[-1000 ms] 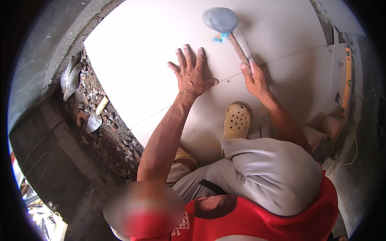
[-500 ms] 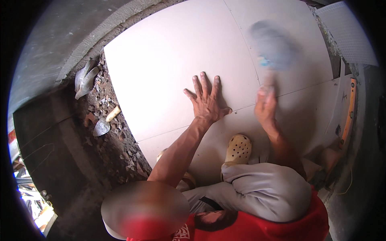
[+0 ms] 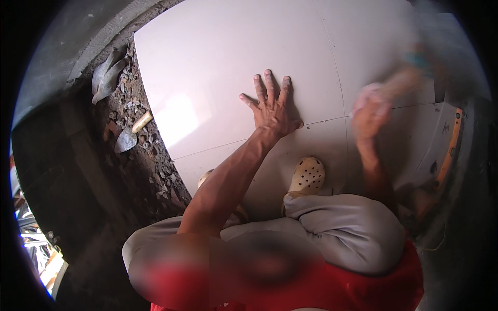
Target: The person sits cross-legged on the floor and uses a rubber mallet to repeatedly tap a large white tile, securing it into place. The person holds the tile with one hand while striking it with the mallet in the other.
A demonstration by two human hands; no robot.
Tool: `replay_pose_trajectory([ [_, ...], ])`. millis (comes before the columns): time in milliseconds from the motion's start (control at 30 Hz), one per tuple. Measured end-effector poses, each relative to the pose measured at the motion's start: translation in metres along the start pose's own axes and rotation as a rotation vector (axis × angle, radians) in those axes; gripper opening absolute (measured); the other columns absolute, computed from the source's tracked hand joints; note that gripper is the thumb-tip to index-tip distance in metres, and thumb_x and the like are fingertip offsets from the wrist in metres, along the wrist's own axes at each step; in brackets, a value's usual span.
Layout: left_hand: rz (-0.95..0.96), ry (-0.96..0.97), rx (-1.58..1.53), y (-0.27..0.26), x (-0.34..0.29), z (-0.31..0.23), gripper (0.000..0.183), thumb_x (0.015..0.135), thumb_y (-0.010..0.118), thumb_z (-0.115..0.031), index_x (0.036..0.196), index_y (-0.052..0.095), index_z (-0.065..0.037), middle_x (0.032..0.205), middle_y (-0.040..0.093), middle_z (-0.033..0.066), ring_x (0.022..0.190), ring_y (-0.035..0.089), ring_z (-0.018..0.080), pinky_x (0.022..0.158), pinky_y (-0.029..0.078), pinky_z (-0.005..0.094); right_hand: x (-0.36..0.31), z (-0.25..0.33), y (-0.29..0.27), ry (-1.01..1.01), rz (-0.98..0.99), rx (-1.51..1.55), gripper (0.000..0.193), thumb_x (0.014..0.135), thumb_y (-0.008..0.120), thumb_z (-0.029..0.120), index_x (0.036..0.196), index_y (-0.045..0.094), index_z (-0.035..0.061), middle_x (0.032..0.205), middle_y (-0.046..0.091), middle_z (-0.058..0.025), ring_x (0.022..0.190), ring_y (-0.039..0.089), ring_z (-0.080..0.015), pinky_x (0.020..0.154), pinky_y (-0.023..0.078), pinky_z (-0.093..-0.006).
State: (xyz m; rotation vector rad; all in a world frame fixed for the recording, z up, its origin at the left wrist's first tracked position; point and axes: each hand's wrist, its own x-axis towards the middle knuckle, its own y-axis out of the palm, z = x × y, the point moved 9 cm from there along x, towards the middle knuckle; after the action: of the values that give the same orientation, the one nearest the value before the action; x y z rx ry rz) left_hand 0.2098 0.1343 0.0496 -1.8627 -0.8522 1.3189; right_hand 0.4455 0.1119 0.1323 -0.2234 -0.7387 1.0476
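My left hand (image 3: pixel 272 111) lies flat on large pale floor tiles (image 3: pixel 218 62), fingers spread, its thumb beside the joint between two rows. My right hand (image 3: pixel 371 114) is closed round the pale handle of a tool (image 3: pixel 407 80), over the tiles to the right. The tool has a teal band near its far end; its greyish head is smeared by motion, so its exact kind cannot be made out. My pale clog (image 3: pixel 308 173) rests on the near tiles between my arms.
Rubble (image 3: pixel 150 155) runs along the tiles' left edge. On it lie a trowel (image 3: pixel 126 140) with a pale handle and a crumpled grey thing (image 3: pixel 109 78). At the right, an orange spirit level (image 3: pixel 449 147) lies near the wall.
My right hand has moved to the right, and the tool's head has swung from above the far right tile toward the right edge. My left hand stays flat on the tiles. The view has shifted slightly.
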Motion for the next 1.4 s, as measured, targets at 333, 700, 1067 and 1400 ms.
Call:
replay_pose_trajectory([
  [333, -0.104, 0.003, 0.067, -0.001, 0.007, -0.002, 0.123, 0.074, 0.088, -0.060, 0.169, 0.019, -0.023, 0.174, 0.011, 0.0274, 0.160, 0.012, 0.0549, 0.109, 0.026, 0.0900, 0.014, -0.014, -0.031, 0.347, 0.205, 0.208, 0.034, 0.113, 0.056, 0.034, 0.100, 0.063, 0.0030, 0.079, 0.063, -0.0112, 0.072, 0.060, -0.0229, 0.066, 0.048, -0.0397],
  [700, -0.056, 0.029, 0.015, 0.017, 0.010, 0.001, 0.130, 0.071, 0.089, -0.064, 0.171, 0.017, -0.025, 0.176, 0.006, 0.0271, 0.162, 0.004, 0.0552, 0.112, 0.019, 0.0911, -0.084, -0.044, -0.054, 0.475, 0.378, -0.245, 0.034, 0.114, 0.052, 0.031, 0.095, 0.062, 0.0043, 0.072, 0.055, -0.0020, 0.065, 0.052, -0.0150, 0.060, 0.044, -0.0338],
  [1067, -0.065, 0.001, 0.076, 0.014, 0.003, -0.003, 0.136, 0.071, 0.085, -0.075, 0.174, 0.010, -0.030, 0.179, -0.001, 0.0226, 0.163, -0.004, 0.0527, 0.114, 0.020, 0.0901, -0.111, -0.042, -0.018, 0.307, 0.527, -0.254, 0.037, 0.110, 0.058, 0.030, 0.113, 0.066, -0.0064, 0.085, 0.068, -0.0253, 0.081, 0.067, -0.0386, 0.074, 0.053, -0.0456],
  [1400, -0.003, -0.010, 0.027, 0.024, 0.014, 0.003, 0.137, 0.070, 0.086, -0.074, 0.174, 0.010, -0.029, 0.179, -0.003, 0.0229, 0.163, -0.002, 0.0521, 0.114, 0.019, 0.0898, -0.090, -0.038, 0.022, 0.430, 0.687, -0.405, 0.052, 0.111, 0.056, 0.036, 0.131, 0.064, -0.0114, 0.108, 0.072, -0.0342, 0.105, 0.072, -0.0485, 0.088, 0.056, -0.0520],
])
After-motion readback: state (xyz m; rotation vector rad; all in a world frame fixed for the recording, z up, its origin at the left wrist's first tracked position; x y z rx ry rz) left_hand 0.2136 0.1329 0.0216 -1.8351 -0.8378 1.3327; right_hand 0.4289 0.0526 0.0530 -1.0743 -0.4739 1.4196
